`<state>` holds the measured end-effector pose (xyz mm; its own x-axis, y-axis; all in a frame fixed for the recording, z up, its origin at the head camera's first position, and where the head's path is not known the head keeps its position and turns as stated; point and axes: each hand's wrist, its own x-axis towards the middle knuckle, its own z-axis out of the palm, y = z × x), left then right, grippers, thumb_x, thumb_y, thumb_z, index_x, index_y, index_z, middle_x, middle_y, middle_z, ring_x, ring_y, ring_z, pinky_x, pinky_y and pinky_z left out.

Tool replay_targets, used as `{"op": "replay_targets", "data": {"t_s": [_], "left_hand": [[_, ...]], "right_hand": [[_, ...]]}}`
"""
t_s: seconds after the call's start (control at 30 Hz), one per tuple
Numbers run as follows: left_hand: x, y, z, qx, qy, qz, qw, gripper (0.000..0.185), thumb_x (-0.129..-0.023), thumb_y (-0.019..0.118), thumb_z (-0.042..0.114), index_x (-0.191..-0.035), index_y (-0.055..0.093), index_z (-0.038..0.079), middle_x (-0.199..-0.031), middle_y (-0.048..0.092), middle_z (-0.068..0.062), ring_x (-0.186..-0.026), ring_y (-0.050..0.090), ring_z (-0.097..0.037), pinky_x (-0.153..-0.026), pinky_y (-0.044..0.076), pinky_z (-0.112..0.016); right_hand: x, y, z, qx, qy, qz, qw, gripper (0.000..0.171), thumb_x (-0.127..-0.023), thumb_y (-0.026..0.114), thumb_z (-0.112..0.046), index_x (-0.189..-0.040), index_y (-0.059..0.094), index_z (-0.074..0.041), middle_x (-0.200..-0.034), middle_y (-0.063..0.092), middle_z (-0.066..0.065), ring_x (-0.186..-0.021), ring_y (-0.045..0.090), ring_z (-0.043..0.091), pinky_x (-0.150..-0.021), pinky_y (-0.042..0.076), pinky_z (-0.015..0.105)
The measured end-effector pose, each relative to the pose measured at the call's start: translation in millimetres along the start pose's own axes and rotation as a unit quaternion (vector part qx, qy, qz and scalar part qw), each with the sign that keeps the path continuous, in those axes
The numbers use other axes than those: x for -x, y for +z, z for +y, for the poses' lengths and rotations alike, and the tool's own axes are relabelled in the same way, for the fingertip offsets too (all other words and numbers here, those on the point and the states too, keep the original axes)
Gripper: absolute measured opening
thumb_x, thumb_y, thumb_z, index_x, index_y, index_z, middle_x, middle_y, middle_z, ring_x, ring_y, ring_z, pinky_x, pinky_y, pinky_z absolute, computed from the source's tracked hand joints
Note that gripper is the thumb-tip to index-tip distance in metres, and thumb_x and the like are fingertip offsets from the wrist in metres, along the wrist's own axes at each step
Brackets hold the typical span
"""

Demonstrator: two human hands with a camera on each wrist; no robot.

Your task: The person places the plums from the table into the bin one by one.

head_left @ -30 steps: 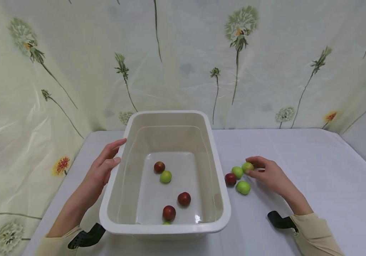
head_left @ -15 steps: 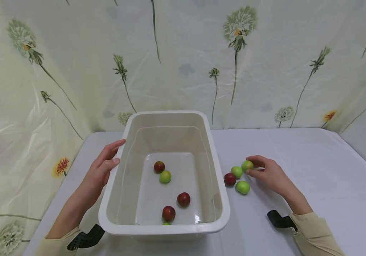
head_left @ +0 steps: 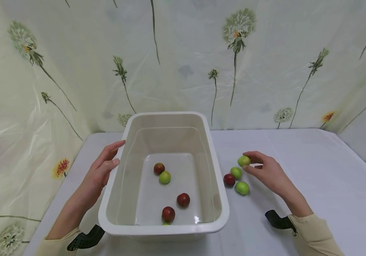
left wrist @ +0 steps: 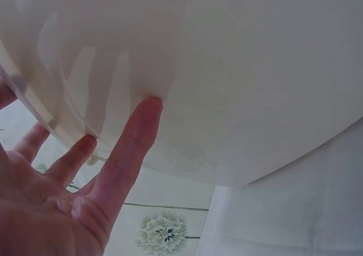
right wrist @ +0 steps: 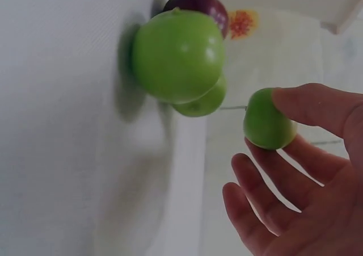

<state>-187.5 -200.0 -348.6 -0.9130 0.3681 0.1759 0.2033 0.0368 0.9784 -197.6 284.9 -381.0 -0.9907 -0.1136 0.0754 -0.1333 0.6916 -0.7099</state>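
Note:
A white plastic tub (head_left: 216, 167) stands on the table with two red and two green fruits inside, such as a red one (head_left: 183, 200) and a green one (head_left: 165, 177). My left hand (head_left: 101, 170) lies with straight fingers (left wrist: 129, 148) against the tub's left wall. My right hand (head_left: 264, 170) pinches a small green fruit (head_left: 243, 160) (right wrist: 269, 120) lifted just above the table. Beside it on the cloth lie a green fruit (head_left: 235, 172), a red fruit (head_left: 229, 179) (right wrist: 196, 1) and another green fruit (head_left: 242, 187) (right wrist: 178, 56).
The table carries a white cloth (head_left: 314, 170). A flower-printed plastic sheet (head_left: 266, 71) hangs behind and on the left. Water appears to lie in the tub's bottom.
My right hand has lifted the green fruit off the table, up and slightly back from the other three. The left hand has stayed on the tub.

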Motion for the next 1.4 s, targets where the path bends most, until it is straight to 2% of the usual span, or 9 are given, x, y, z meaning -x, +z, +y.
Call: {"op": "replay_targets", "data": {"t_s": [0.13,0.37,0.6,0.8,1.2,1.27,1.4], "left_hand": [[0.3,0.1,-0.6,-0.001,-0.002,0.001,1.0000,0.045,-0.106,0.037,0.028,-0.151,0.033,0.024,-0.151,0.033,-0.008,-0.118,0.056,-0.032,-0.081,0.056,-0.046],[0.4,-0.4,-2.2,0.000,0.003,-0.001,1.0000,0.045,-0.106,0.037,0.028,-0.151,0.033,0.023,-0.151,0.032,-0.006,-0.118,0.056,-0.033,-0.081,0.056,-0.046],[1.4,-0.1,-4.6,-0.003,0.004,0.004,1.0000,0.046,-0.106,0.037,0.030,-0.151,0.032,0.025,-0.152,0.032,-0.004,-0.121,0.054,-0.035,-0.083,0.055,-0.047],[3.0,-0.4,-6.1,-0.001,0.005,0.001,1.0000,0.046,-0.106,0.037,0.029,-0.151,0.032,0.025,-0.152,0.032,-0.004,-0.121,0.054,-0.035,-0.084,0.054,-0.048],[3.2,0.1,-7.6,-0.001,0.009,0.002,1.0000,0.046,-0.106,0.038,0.030,-0.152,0.031,0.026,-0.152,0.032,-0.003,-0.122,0.053,-0.038,-0.084,0.053,-0.052],[3.4,0.3,-8.1,0.000,0.009,0.001,1.0000,0.046,-0.106,0.038,0.031,-0.152,0.031,0.026,-0.152,0.031,-0.003,-0.122,0.053,-0.038,-0.085,0.053,-0.052],[3.0,0.5,-9.2,-0.001,0.009,0.001,1.0000,0.046,-0.106,0.038,0.031,-0.152,0.031,0.027,-0.153,0.031,-0.003,-0.123,0.052,-0.038,-0.086,0.052,-0.052]], "right_hand": [[2.6,0.9,-9.0,-0.003,-0.007,0.007,1.000,0.049,-0.096,0.065,-0.026,-0.138,0.051,-0.004,-0.127,0.060,0.014,-0.119,0.053,0.033,-0.097,0.045,0.051],[8.5,2.8,-30.8,0.016,-0.045,0.035,0.998,0.043,-0.096,0.066,-0.025,-0.134,0.055,-0.007,-0.122,0.063,0.009,-0.115,0.054,0.028,-0.097,0.043,0.051],[15.1,4.9,-49.3,0.030,-0.058,0.048,0.997,0.043,-0.095,0.066,-0.025,-0.134,0.055,-0.008,-0.122,0.062,0.006,-0.115,0.054,0.026,-0.098,0.042,0.051],[19.0,7.0,-55.4,0.028,-0.076,0.073,0.994,0.044,-0.095,0.067,-0.028,-0.134,0.055,-0.012,-0.123,0.062,0.005,-0.116,0.054,0.026,-0.098,0.042,0.054],[28.6,7.0,-70.7,-0.001,-0.095,0.130,0.987,0.043,-0.095,0.067,-0.031,-0.134,0.057,-0.016,-0.127,0.060,0.002,-0.112,0.054,0.026,-0.093,0.042,0.051],[30.1,7.2,-72.2,-0.004,-0.094,0.134,0.987,0.043,-0.095,0.067,-0.032,-0.134,0.058,-0.018,-0.128,0.060,0.000,-0.112,0.054,0.026,-0.092,0.042,0.049],[32.7,7.4,-74.2,-0.004,-0.099,0.145,0.984,0.042,-0.094,0.067,-0.031,-0.134,0.058,-0.021,-0.127,0.060,-0.004,-0.111,0.055,0.021,-0.091,0.043,0.035]]}}
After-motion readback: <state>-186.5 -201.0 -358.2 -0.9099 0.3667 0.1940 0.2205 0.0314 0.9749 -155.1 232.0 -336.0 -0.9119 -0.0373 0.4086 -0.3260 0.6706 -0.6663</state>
